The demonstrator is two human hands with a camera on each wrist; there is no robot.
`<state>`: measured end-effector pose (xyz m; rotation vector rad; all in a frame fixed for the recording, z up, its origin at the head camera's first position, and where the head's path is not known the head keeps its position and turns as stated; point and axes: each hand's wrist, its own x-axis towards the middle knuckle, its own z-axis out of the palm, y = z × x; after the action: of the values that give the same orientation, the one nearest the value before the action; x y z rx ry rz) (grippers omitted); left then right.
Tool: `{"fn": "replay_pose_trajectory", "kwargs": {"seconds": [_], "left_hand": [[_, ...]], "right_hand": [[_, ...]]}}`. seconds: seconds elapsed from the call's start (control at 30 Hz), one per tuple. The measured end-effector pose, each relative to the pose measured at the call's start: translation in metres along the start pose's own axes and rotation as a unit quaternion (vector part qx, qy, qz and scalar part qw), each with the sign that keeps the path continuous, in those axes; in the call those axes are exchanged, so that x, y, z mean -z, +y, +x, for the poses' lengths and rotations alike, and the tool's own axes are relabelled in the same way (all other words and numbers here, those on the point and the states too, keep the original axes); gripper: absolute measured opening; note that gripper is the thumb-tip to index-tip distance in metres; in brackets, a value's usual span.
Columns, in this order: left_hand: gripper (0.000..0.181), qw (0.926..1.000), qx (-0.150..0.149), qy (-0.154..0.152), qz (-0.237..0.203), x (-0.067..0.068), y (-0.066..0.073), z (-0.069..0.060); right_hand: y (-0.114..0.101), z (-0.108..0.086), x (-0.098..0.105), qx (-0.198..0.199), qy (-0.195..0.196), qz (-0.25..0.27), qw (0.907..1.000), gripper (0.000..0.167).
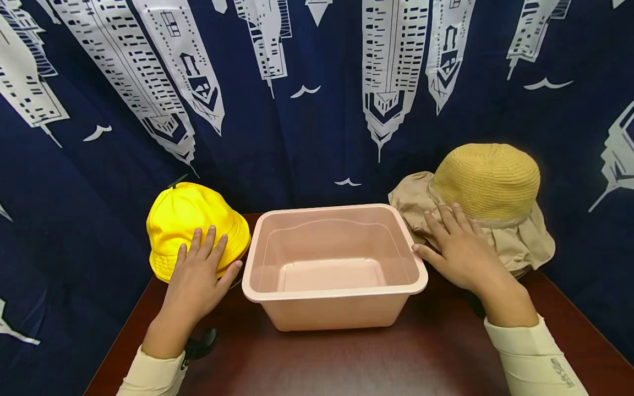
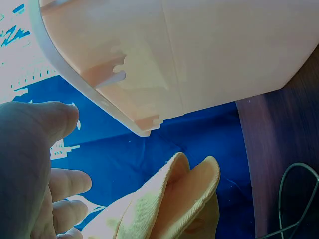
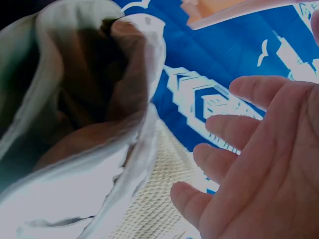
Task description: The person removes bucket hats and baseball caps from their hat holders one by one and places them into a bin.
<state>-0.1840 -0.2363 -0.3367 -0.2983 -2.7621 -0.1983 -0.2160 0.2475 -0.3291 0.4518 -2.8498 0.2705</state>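
Note:
A bright yellow hat (image 1: 190,220) with a small green stem stands at the left; my left hand (image 1: 198,280) is at its front, fingers spread. In the left wrist view the hat's brim (image 2: 199,194) lies beside the fingers of that hand (image 2: 35,164). At the right is a straw-crowned hat (image 1: 487,181) with a beige cloth brim. My right hand (image 1: 463,253) is spread over the brim's near side, its thumb by the bin's rim. The right wrist view shows this palm (image 3: 269,169) with relaxed fingers, beside the hat's cloth brim (image 3: 114,189). Neither hand grips anything.
Between the hats a pink plastic bin (image 1: 337,311) stands on the dark red-brown table (image 1: 346,363), with nothing inside. A navy cloth (image 1: 317,137) printed with white buildings hangs behind. A thin wire loop (image 2: 281,199) lies on the table in the left wrist view.

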Motion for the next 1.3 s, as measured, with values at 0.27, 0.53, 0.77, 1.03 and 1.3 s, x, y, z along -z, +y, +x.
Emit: {"fn": "replay_pose_trajectory", "kwargs": {"seconds": [0.27,0.53,0.77,1.03,1.3], "left_hand": [[0.066,0.9993,-0.036,0.007,0.004,0.013,0.001,0.007],[0.065,0.9949,-0.076,-0.03,0.059,0.045,-0.004,0.03],[0.065,0.9893,-0.089,-0.041,0.108,0.078,-0.022,0.055],[0.068,0.9936,-0.055,-0.016,0.098,0.099,-0.056,0.084],[0.074,0.9952,-0.017,-0.061,0.075,0.08,-0.089,0.1]], "right_hand": [[-0.019,-0.007,-0.001,0.086,0.007,0.011,0.9962,0.088],[-0.031,-0.006,-0.011,0.113,-0.034,0.022,0.9927,0.098],[-0.034,-0.006,-0.011,0.108,-0.055,0.029,0.9922,0.099],[-0.031,-0.009,-0.012,0.103,-0.055,0.042,0.9923,0.102],[-0.032,-0.008,-0.015,0.104,-0.049,0.057,0.9917,0.103]]}}
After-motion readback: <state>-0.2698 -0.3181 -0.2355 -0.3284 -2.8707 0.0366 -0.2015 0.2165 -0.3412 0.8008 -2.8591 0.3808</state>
